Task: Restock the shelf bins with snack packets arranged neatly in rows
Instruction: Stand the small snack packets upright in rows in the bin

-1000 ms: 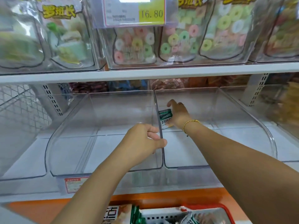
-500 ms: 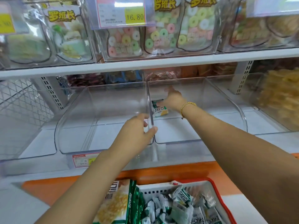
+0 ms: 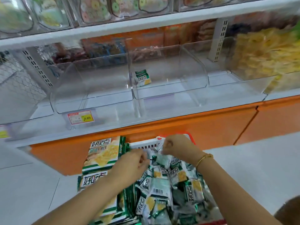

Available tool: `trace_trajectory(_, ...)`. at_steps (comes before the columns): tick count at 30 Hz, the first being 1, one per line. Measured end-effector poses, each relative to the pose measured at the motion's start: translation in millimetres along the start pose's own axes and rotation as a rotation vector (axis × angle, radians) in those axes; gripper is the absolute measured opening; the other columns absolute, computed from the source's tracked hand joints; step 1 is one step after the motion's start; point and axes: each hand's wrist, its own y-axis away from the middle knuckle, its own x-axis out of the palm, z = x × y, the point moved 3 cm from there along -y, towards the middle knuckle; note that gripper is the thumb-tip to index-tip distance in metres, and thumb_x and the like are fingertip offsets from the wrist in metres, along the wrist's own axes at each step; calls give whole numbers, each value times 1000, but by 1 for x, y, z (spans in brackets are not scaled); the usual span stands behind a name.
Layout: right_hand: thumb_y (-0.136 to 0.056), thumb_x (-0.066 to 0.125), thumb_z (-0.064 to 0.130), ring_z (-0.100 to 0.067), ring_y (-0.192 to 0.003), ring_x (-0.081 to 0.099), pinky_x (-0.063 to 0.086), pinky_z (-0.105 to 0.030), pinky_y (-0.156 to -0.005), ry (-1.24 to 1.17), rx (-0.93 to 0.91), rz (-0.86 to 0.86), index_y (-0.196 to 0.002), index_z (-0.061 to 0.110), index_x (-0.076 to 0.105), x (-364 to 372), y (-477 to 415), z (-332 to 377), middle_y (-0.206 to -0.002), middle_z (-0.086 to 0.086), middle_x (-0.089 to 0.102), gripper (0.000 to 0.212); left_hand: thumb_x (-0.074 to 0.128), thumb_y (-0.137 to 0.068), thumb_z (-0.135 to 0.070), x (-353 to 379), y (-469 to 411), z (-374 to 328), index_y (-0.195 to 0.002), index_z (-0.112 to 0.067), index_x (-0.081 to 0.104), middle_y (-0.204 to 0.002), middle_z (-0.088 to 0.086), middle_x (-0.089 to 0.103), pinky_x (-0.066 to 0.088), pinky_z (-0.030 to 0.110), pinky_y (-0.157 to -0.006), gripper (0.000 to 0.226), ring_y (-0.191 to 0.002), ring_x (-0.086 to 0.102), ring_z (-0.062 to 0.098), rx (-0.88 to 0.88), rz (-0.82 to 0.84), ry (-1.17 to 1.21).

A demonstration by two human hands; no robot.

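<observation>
Both hands are in the basket [image 3: 144, 144] of packets [image 3: 162, 189]: our right hand [image 3: 176, 147] pinches a packet [image 3: 162, 157] at the far end; our left hand [image 3: 131, 163] curls its fingers at the pile, and we cannot tell whether it grips one. A lone packet [image 3: 142, 77] stands in the middle bin's [image 3: 178, 89] far left corner, well apart from our hands.

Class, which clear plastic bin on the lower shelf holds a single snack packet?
The middle clear plastic bin: one small green-and-white snack packet stands at its back left; its left neighbour shows none.
</observation>
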Motion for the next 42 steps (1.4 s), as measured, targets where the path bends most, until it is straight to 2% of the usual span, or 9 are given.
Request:
trace_trajectory(7, -77, 77, 23, -19, -129, 38, 35, -29, -107, 4, 50, 171, -140, 26, 39, 76, 29, -70, -142, -2, 39, 74, 61, -87, -43, 97, 34, -13, -147, -27, 23, -153, -6, 20, 22, 30, -115, 73, -139, 21, 16, 41, 351, -110)
trace_trajectory(11, -72, 81, 30, -19, -127, 41, 36, -29, -105, -10, 88, 144, -142, 25, 39, 70, 29, -82, -141, -1, 40, 82, 59, -91, -29, 91, 34, -10, -144, -27, 31, -147, -5, 33, 34, 23, -104, 60, -130, 38, 15, 47, 293, -97)
trace_trajectory(15, -70, 82, 39, -22, -120, 48, 45, -28, -95, -60, 230, 84, -143, 17, 40, 65, 30, -101, -137, -6, 45, 86, 64, -89, -33, 73, 25, -9, -134, -23, 49, -125, -1, 55, 49, 14, -72, 48, -84, 60, 0, -207, 300, 336)
trace_trajectory(18, -72, 81, 37, -22, -115, 51, 47, -24, -85, -161, 280, 18, -142, 13, 41, 50, 29, -103, -139, -8, 46, 84, 71, -84, -25, 58, 23, -10, -142, -8, 37, -116, -2, 53, 57, 31, -82, 69, -91, 57, 10, -499, 314, 880)
trace_trajectory(22, -72, 80, 38, -20, -99, 55, 50, -24, -64, -526, 221, -78, -138, 18, 45, 14, 36, -74, -132, -10, 53, 77, 80, -67, -24, 21, 33, -17, -142, -12, 33, -150, 12, 28, 58, 38, -75, 90, -111, 53, 34, -657, 347, 1298)
trace_trajectory(26, -62, 80, 45, -17, -91, 66, 55, -27, -73, -761, -80, -152, -116, 33, 59, -21, 56, -21, -101, 4, 68, 59, 73, -71, -23, -19, 35, -13, -123, -11, 46, -122, 32, 56, 58, 44, -78, 60, -97, 67, 38, -662, 304, 1412)
trace_trajectory(35, -71, 82, 29, 12, -119, 35, 34, -7, -98, -414, -503, -161, -112, 59, 47, -22, 80, 49, -129, 30, 33, 62, 58, -86, -18, -68, 26, -23, -105, -4, 65, -98, 17, 70, 57, 28, -66, 24, -75, 68, 22, -522, 299, 1187)
trace_trajectory(39, -72, 80, 36, 17, -107, 41, 38, -2, -83, -337, -497, -126, -117, 58, 46, -24, 79, 49, -121, 33, 43, 60, 45, -90, -51, -65, 19, -25, -114, -3, 64, -118, 24, 63, 44, 44, -99, 57, -104, 59, 31, -525, 297, 1188)
trace_trajectory(42, -71, 79, 39, 13, -90, 51, 45, -6, -68, -358, -428, -218, -108, 62, 43, -32, 76, 44, -107, 26, 54, 56, 51, -71, -73, -68, 12, -30, -104, -10, 70, -111, 19, 65, 51, 35, -84, 74, -91, 62, 25, -480, 384, 1293)
